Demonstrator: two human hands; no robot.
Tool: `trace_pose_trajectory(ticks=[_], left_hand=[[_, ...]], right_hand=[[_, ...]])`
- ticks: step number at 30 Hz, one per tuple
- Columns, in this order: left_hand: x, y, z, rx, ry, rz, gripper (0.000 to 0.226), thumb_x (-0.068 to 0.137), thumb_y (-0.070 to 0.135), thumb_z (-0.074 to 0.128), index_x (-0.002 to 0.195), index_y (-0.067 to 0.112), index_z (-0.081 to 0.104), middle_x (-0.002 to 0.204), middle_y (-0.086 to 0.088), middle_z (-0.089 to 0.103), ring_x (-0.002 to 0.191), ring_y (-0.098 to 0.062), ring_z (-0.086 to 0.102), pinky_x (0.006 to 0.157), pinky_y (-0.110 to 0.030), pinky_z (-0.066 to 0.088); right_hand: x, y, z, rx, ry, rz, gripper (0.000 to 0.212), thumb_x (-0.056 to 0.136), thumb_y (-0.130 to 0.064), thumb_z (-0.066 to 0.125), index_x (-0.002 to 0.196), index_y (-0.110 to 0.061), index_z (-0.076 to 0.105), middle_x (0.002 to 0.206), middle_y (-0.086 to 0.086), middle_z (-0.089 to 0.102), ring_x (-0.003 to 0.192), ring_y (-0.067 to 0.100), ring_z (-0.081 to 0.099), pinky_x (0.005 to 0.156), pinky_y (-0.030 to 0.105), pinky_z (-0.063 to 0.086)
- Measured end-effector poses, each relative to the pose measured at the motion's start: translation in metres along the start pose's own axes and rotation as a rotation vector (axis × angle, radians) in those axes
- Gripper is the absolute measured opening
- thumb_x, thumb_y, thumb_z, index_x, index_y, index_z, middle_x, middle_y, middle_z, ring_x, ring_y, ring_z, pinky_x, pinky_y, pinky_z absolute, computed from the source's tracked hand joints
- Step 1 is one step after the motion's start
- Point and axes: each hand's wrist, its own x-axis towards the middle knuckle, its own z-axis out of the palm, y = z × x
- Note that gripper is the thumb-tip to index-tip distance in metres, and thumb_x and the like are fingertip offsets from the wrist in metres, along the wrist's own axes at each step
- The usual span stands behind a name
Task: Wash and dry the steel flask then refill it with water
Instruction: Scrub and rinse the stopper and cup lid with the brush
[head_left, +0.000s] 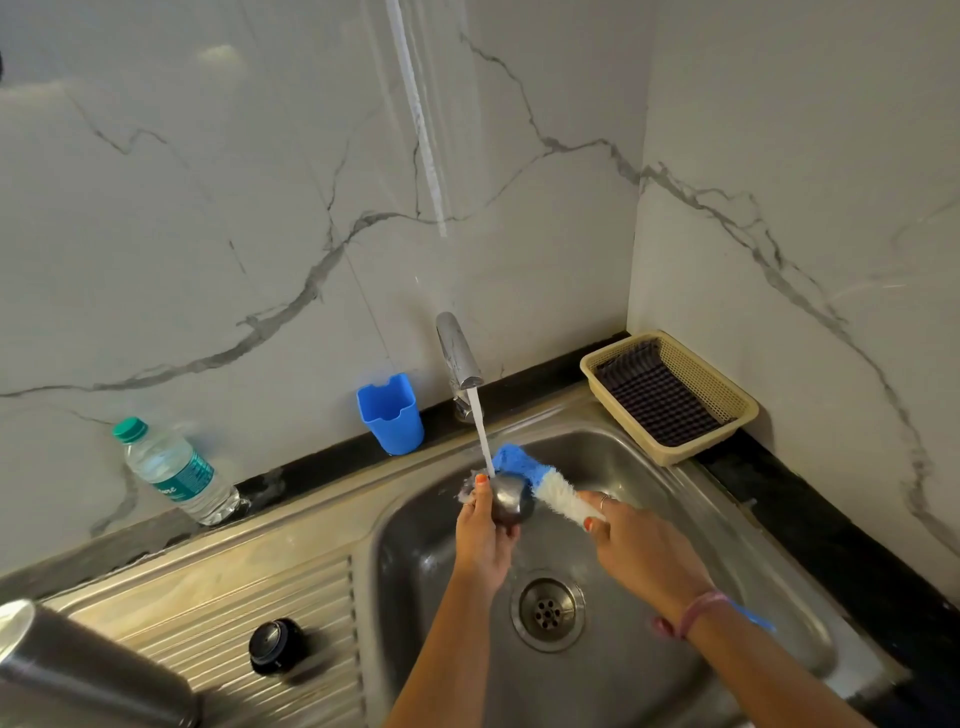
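Running from the tap (460, 353), water falls on a small steel cup-like lid (511, 499) gripped by the left hand (480, 530) over the sink (675, 519). At its three o'clock, the right hand (641, 551) grasps a bottle brush (540, 480) touching it. The steel flask (78, 670) lies at eight o'clock on the drainboard (208, 597), well apart from both hands.

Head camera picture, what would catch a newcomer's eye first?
First, the two hands over the sink: the left hand holds a small steel cap under the running tap, and the right hand holds a blue and white bottle brush against it. Next, the steel flask at bottom left on the draining board.
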Motion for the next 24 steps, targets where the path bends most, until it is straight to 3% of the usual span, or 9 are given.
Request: trace_pose_trajectory(ticks=[4,6,10,12,14,20,24], left_hand=[[0.002,0.008,0.0,0.06,0.054,0.019,0.028,0.1,0.038,0.053,0.114,0.014,0.06,0.116,-0.013,0.068,0.106,-0.025,0.064,0.086,-0.035,0.049],[0.003,0.009,0.0,0.06,0.065,0.018,0.031,0.099,0.04,0.053,0.113,0.013,0.06,0.113,-0.012,0.07,0.101,-0.024,0.065,0.084,-0.034,0.048],[0.002,0.008,0.003,0.017,0.048,0.015,0.034,0.099,0.041,0.053,0.116,0.013,0.059,0.107,-0.011,0.071,0.095,-0.023,0.067,0.09,-0.037,0.046],[0.005,0.008,0.004,-0.024,0.046,0.02,0.034,0.1,0.04,0.052,0.118,0.012,0.057,0.112,-0.014,0.07,0.104,-0.029,0.067,0.097,-0.042,0.047],[0.006,0.01,0.006,-0.05,0.047,0.027,0.034,0.1,0.038,0.052,0.12,0.011,0.057,0.116,-0.017,0.069,0.111,-0.033,0.065,0.094,-0.044,0.05],[0.003,0.002,0.004,-0.117,0.026,0.035,0.027,0.102,0.032,0.051,0.119,0.011,0.056,0.115,-0.017,0.067,0.107,-0.031,0.065,0.106,-0.05,0.046],[0.007,0.005,0.003,-0.139,0.011,0.062,0.03,0.103,0.03,0.048,0.118,0.007,0.059,0.107,-0.016,0.072,0.103,-0.031,0.068,0.103,-0.052,0.048]], right_hand=[[-0.014,-0.007,0.003,-0.029,0.03,-0.106,0.044,0.102,-0.037,0.035,0.146,-0.041,0.031,0.066,-0.011,0.055,0.057,0.002,0.053,0.054,0.015,0.044],[-0.021,-0.009,0.007,-0.071,0.071,-0.155,0.044,0.102,-0.038,0.033,0.146,-0.042,0.028,0.074,-0.008,0.063,0.064,0.004,0.059,0.061,0.018,0.05],[-0.006,-0.005,0.005,-0.06,0.037,-0.06,0.044,0.102,-0.036,0.034,0.146,-0.036,0.034,0.085,-0.006,0.065,0.072,0.007,0.06,0.07,0.026,0.054],[-0.008,-0.007,0.009,-0.072,0.06,-0.088,0.044,0.102,-0.036,0.033,0.146,-0.037,0.032,0.085,-0.005,0.066,0.072,0.007,0.062,0.068,0.025,0.055],[-0.018,-0.01,0.018,-0.093,0.11,-0.159,0.045,0.103,-0.033,0.033,0.147,-0.04,0.027,0.077,-0.005,0.065,0.065,0.005,0.061,0.061,0.021,0.052],[-0.01,-0.003,0.017,-0.116,0.08,-0.055,0.044,0.103,-0.034,0.032,0.146,-0.037,0.031,0.085,-0.004,0.067,0.076,0.01,0.064,0.065,0.021,0.048],[-0.029,-0.015,0.028,-0.201,0.088,-0.149,0.051,0.102,-0.028,0.033,0.148,-0.042,0.016,0.083,-0.003,0.066,0.072,0.016,0.063,0.064,0.029,0.047]])
